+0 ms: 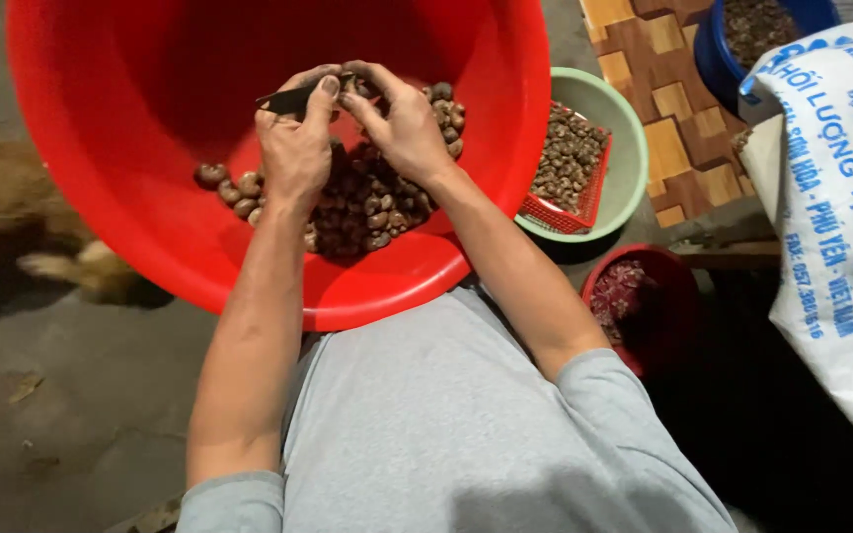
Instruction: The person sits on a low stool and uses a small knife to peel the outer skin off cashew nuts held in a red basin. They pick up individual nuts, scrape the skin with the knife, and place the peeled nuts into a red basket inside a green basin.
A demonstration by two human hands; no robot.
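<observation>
While left hand (293, 148) grips dark blade (293, 99), right hand (402, 123) pinches nut (352, 87), white blue-lettered sack (831, 217) right.

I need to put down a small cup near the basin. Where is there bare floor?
Bare grey floor lies left of the left arm, below the red basin. To the right it is crowded: green bowl, dark red bowl and white sack stand close.

My red basin (150, 148) holds dark brown nuts (367, 202). A pale green bowl (624, 148) carries a red mesh basket (584, 202). My shirt (446, 415) is grey; the sack (841, 197) is white with blue print.
</observation>
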